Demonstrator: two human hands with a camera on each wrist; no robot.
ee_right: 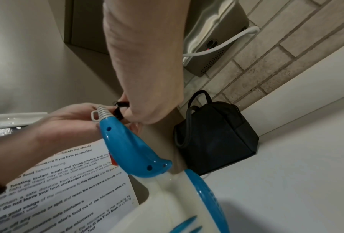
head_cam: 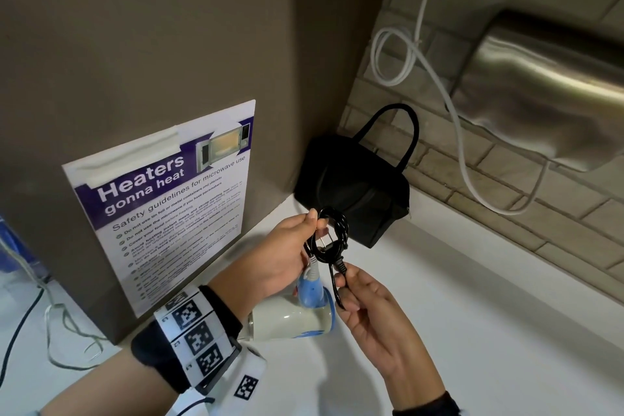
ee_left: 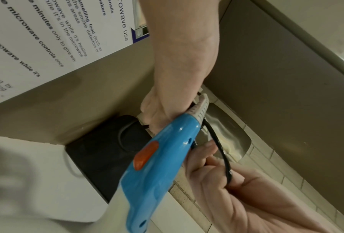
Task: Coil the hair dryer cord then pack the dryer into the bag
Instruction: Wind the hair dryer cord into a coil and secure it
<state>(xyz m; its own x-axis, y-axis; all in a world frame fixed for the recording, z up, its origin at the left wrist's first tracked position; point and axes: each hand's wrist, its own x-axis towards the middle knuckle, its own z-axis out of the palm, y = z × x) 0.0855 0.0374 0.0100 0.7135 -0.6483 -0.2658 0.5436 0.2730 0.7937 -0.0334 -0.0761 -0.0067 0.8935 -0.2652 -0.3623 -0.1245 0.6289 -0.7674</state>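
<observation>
A white and blue hair dryer hangs low over the white counter, its blue handle pointing up toward my hands. My left hand grips the black cord, gathered into a small coil of several loops, just above the handle's grey strain relief. My right hand pinches the loose stretch of cord below the coil; the plug's prongs show inside the loops. The black bag with a loop handle stands in the corner right behind the coil and appears closed.
A brown cabinet side with a microwave safety poster stands on the left. A brick wall carries a steel wall unit and a looped white cable. Thin cables lie on the counter at far left.
</observation>
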